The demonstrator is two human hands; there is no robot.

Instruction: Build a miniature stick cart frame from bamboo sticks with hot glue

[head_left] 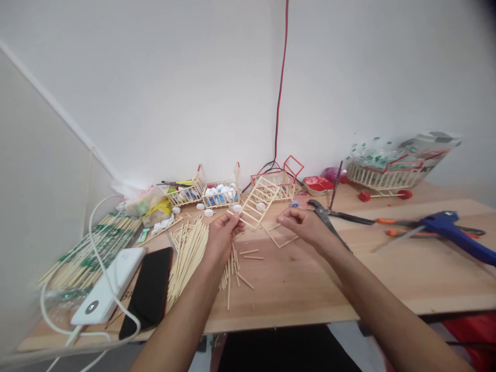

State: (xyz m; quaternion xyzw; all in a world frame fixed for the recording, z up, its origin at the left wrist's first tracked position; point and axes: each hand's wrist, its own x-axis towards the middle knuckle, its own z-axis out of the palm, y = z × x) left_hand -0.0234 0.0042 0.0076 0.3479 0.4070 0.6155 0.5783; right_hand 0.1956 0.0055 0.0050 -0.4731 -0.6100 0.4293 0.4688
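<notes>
My left hand pinches the lower left corner of a ladder-like frame of thin wooden sticks, which is tilted above the table. My right hand is just to the right of the frame, apart from it. Its thumb and forefinger are pressed together, and whether anything is between them cannot be made out. Below, an angled piece of joined sticks lies on the wood. A pile of long bare sticks spreads beside my left forearm, with short cut sticks between my arms.
Small stick carts stand along the wall, with a larger red-trimmed cart at right. A red paint tray, pliers and a blue glue gun lie rightward. A phone and white power bank occupy the left.
</notes>
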